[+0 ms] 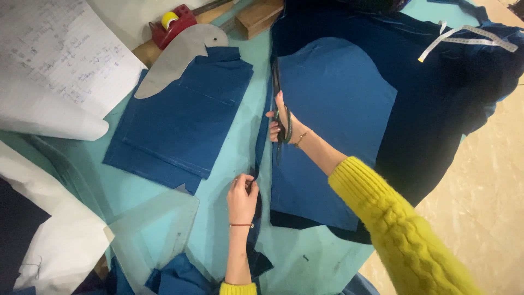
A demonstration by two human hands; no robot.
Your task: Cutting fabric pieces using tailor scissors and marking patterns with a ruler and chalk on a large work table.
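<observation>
Right hand (284,124) clenches scissors (282,117) in blue cloth (333,98); left hand (243,195) pinches the offcut (262,143) — slack there could skew the cut.

No packages, labels, signs or screens visible.

This is a sewing or tailoring workshop. A turquoise worktop (229,147) carries cut blue fabric pieces (180,123), a grey curved pattern template (174,54) and a clear plastic ruler (158,229). A measuring tape (464,37) lies on dark cloth near the far right corner, handwritten notes (54,49) at the far left, and scissors (283,123) cut along a fabric edge.
</observation>
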